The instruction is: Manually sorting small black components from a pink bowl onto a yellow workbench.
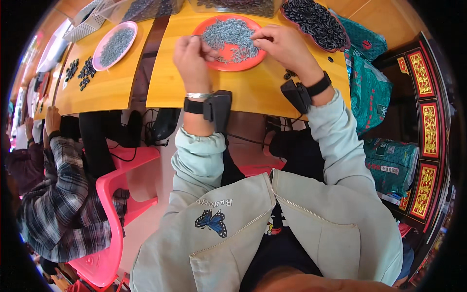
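An orange-red plate [234, 67] full of small silvery screws [227, 33] lies on the yellow table in front of me. Over its left rim, my left hand [192, 56] is closed, with thumb and fingers drawn together. Above the plate's right side, my right hand [278, 45] pinches with thumb and forefinger close to the screws. Whatever either hand holds is too small or hidden to make out. A few black pieces [289, 74] sit on the table beneath my right wrist. Both wrists carry black strapped devices.
A tray heaped with black pieces [316, 22] stands at the far right, clear bins [238, 7] at the back. Left, across a gap, are a pink plate of screws [100, 62] and a co-worker in a plaid sleeve [68, 160]. Green bags [369, 92] stand right of the table.
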A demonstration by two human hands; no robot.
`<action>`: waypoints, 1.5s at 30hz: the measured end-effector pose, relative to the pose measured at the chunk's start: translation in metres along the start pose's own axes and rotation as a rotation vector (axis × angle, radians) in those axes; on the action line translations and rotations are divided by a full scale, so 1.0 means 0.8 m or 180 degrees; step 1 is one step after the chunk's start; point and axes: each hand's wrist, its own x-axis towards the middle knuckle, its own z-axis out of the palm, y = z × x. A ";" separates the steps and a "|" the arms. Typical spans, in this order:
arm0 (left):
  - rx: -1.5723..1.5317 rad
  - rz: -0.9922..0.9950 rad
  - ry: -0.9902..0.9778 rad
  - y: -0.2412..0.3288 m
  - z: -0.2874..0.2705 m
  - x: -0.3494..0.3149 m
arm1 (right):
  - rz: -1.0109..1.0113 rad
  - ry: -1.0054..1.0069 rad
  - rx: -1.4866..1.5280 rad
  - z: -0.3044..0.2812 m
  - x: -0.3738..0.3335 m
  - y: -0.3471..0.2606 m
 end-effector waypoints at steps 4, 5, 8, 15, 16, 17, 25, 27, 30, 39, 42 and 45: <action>-0.0180 0.0050 0.0123 0.011 -0.011 0.008 | -0.0506 -0.0368 -0.0883 0.019 0.036 0.011; -0.0189 0.0049 0.0130 0.012 -0.011 0.008 | -0.0508 -0.0545 -0.0947 0.026 0.042 0.013; -0.0224 0.0009 0.0031 0.014 -0.010 0.009 | -0.0585 -0.0582 -0.1305 0.044 0.054 0.019; -0.0340 0.0084 0.0203 0.022 -0.025 0.016 | -0.0362 -0.1218 -0.1559 0.055 0.053 0.006; -0.0378 0.0104 0.0248 0.023 -0.027 0.017 | -0.0351 -0.1241 -0.1505 0.054 0.053 0.006; -0.0381 0.0108 0.0258 0.023 -0.028 0.017 | -0.0342 -0.1265 -0.1448 0.055 0.054 0.006; -0.0389 0.0067 0.0305 0.026 -0.023 0.016 | -0.1068 -0.0274 -0.1417 0.083 0.079 0.018; -0.0385 0.0091 0.0301 0.026 -0.025 0.014 | -0.1380 -0.0110 -0.1285 0.090 0.082 0.017; -0.0391 0.0120 0.0310 0.028 -0.026 0.012 | -0.0941 -0.0686 -0.1265 0.094 0.083 0.009; -0.0456 0.0184 0.0287 0.026 -0.023 -0.002 | -0.0553 -0.0955 -0.1583 0.057 0.059 0.010; -0.0455 0.0189 0.0257 0.025 -0.022 -0.003 | -0.0501 -0.0790 -0.1715 0.053 0.056 0.011; -0.0443 0.0173 0.0221 0.022 -0.022 -0.003 | -0.0613 -0.0813 -0.1246 0.062 0.058 0.010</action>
